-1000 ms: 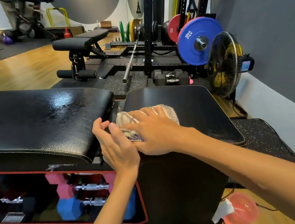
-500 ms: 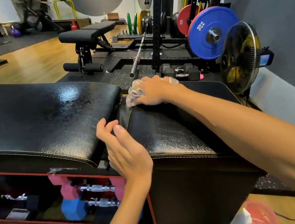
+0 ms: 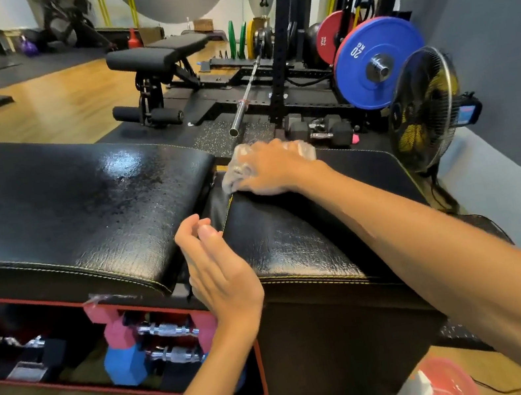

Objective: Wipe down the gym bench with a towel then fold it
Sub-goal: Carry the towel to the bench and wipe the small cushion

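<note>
Black padding: the gym bench [image 3: 63,211] fills my view, a long glossy pad on the left and a shorter pad [image 3: 294,240] on the right, a narrow gap between them.
Towel: pale cloth [image 3: 234,177], blurred, bunched at the far left corner of the shorter pad, beside the gap.
Right hand: my right hand [image 3: 268,169] lies palm-down on the towel and presses it to the pad; I cannot tell how far the fingers curl.
Left hand: my left hand [image 3: 219,270] hovers at the gap's near end, fingers relaxed and slightly bent, holding nothing.
Under the bench: pink and blue dumbbells [image 3: 122,347] in a red-edged compartment.
Floor, lower right: red spray bottle [image 3: 438,385].
</note>
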The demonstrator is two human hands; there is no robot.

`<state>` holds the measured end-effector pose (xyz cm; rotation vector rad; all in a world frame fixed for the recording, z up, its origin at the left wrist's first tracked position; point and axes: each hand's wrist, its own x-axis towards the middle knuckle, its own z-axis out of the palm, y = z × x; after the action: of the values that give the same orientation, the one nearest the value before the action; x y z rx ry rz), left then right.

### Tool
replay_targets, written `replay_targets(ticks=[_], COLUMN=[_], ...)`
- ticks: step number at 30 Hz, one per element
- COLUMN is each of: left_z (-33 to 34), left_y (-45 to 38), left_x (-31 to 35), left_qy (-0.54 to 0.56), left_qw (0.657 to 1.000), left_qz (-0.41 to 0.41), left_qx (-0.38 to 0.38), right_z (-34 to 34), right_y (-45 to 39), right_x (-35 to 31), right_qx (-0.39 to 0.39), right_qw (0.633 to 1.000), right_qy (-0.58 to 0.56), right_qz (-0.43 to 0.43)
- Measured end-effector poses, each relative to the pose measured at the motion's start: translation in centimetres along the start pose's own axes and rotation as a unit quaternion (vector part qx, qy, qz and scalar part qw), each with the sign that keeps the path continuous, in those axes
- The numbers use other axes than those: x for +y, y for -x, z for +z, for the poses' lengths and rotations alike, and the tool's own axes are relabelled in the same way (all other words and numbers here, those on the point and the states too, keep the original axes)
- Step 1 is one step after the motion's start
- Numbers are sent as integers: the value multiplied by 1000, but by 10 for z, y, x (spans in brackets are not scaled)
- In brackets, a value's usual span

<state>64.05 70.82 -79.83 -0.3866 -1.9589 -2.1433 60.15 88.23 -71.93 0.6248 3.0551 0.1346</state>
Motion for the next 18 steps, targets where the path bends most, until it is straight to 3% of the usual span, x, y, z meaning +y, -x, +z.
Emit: replay_targets(ticks=[5,10,18], left_z=[-4,-9,-5], left_y=[2,2,-5], left_x=[6,7,3], left_qy=[-17,-9,-42], left_qw=[999,999,996], left_qz=[-29,18,30], left_qx=[-18,-39,-74], right_z=[-1,7,10], right_y=[77,147,139], right_x=[-39,-60,-47], right_qx=[29,60,80], right_qw=[998,995,994], right_qy=[-32,-54,-66], right_qz=[-46,-61,-43])
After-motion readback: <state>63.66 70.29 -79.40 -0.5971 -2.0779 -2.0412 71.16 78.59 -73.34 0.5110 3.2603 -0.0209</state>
